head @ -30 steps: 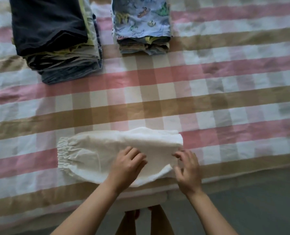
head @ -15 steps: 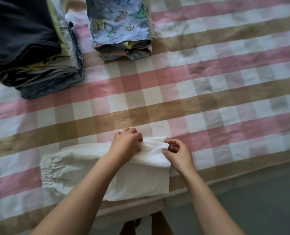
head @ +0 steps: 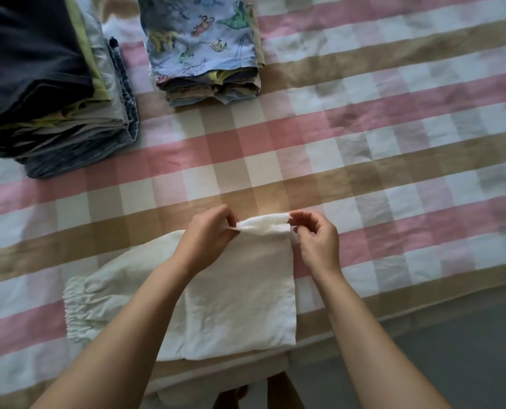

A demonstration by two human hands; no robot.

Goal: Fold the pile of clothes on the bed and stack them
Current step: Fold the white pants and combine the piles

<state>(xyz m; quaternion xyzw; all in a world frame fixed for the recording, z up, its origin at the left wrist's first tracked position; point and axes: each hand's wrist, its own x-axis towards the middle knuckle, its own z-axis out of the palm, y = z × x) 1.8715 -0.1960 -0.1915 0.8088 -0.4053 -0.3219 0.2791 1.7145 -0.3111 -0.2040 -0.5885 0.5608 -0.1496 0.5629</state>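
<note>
We see both hands at the far edge of a white garment (head: 240, 296) that lies on the checked bedspread (head: 393, 143). The left hand (head: 207, 237) has its fingers curled and pinches that edge at its left end. The right hand (head: 316, 240) pinches the same edge at the right corner between thumb and fingertips, its other fingers loosely bent. Between the two hands the cloth rises off the bed in a small rounded ridge.

From the hands the garment runs back toward us, a flat, folded white panel under and between the forearms, reaching the near edge of the bed. To the left of the left forearm it spreads out sideways and ends in a gathered elastic edge (head: 74, 308), well out from that hand.

Beyond the hands, well apart from them, stand two piles of folded clothes. The dinosaur-print stack (head: 204, 45) sits straight ahead of the left hand. The dark-topped stack (head: 39, 84), the larger one, is far out to the left of it, with yellow-green, pale and denim layers showing at its side. The two piles stand near each other but do not touch.

Below the right forearm, past the bed's edge, we see grey floor (head: 467, 349).
</note>
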